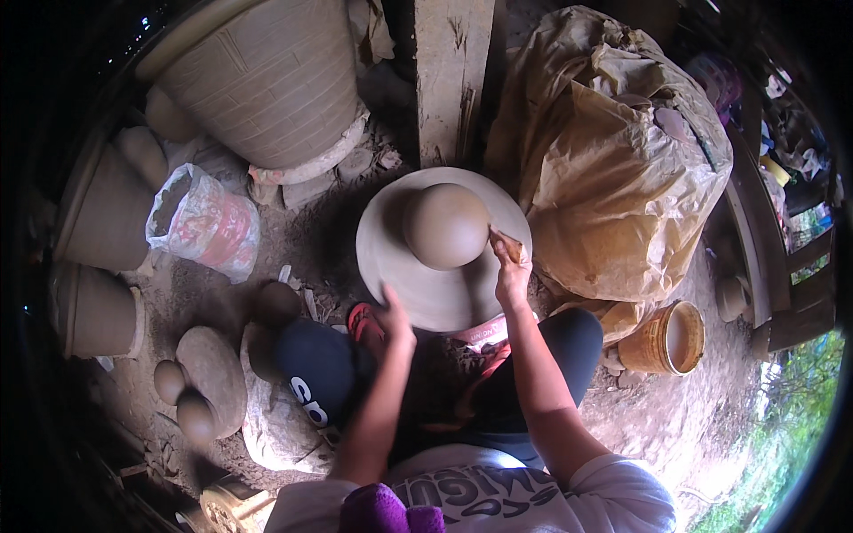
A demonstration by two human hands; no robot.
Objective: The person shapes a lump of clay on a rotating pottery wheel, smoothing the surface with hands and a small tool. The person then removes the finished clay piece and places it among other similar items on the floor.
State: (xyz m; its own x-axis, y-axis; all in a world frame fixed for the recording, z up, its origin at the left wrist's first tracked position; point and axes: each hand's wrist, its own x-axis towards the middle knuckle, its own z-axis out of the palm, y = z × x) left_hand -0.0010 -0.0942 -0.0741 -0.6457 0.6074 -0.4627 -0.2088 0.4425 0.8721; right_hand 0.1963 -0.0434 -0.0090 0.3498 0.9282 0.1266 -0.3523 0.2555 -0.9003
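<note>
A smooth, round clay pot (446, 226) sits on the wide grey disc of a potter's wheel (391, 275), closed over like a ball on the side I see. My right hand (513, 277) grips a small, flat brown tool (509, 245), perhaps a wooden rib. Its tip meets or nearly meets the pot's right side; I cannot tell which. My left hand (392, 323), slightly blurred, is at the disc's front left edge, apart from the pot. Its fingers look stretched out and nothing shows in them.
A large brick-patterned clay planter (267, 80) stands far left, beside a printed sack (209, 222). Behind the wheel rises a wooden post (453, 80). A brown plastic-covered heap (622, 178) crowds the right, with a yellowish bucket (662, 338) near it. Small clay balls (170, 382) lie left.
</note>
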